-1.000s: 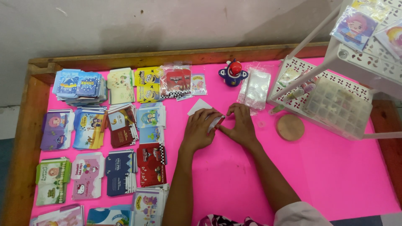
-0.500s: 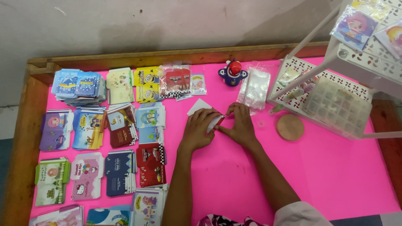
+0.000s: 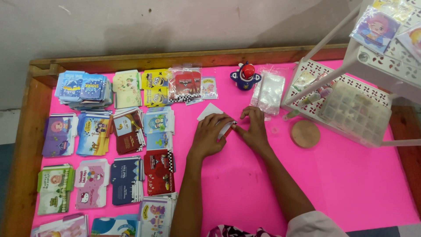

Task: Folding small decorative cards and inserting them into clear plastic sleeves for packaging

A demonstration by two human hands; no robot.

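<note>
A pink table (image 3: 351, 184) with a raised wooden rim fills most of the view. Its left half is covered with stacks of small printed envelopes (image 3: 127, 131), laid out in rows and columns, each stack a different colour and cartoon design. At the right edge stands a white plastic rack (image 3: 372, 61) with a patterned lower shelf; a clear compartment box (image 3: 355, 112) rests on that shelf, and more printed packets lie on the shelf above.

Near the middle of the table the person's two hands meet over one small envelope (image 3: 210, 112), which lies flat on the pink surface just right of the stacks. Its white side faces up and one corner juts out past the left hand toward the far rim. The left hand (image 3: 209, 136) lies palm down on it, fingers close together and pressing. The right hand (image 3: 253, 129) sits just beside it, fingertips bent in and pinching the edge of the envelope where a strip of red and checkered print shows between the hands.

Behind the right hand lies a pile of clear plastic sleeves (image 3: 268, 91). Right of that hand sits a round wooden disc (image 3: 305, 134). A small blue and red toy (image 3: 245, 75) stands near the far rim.
</note>
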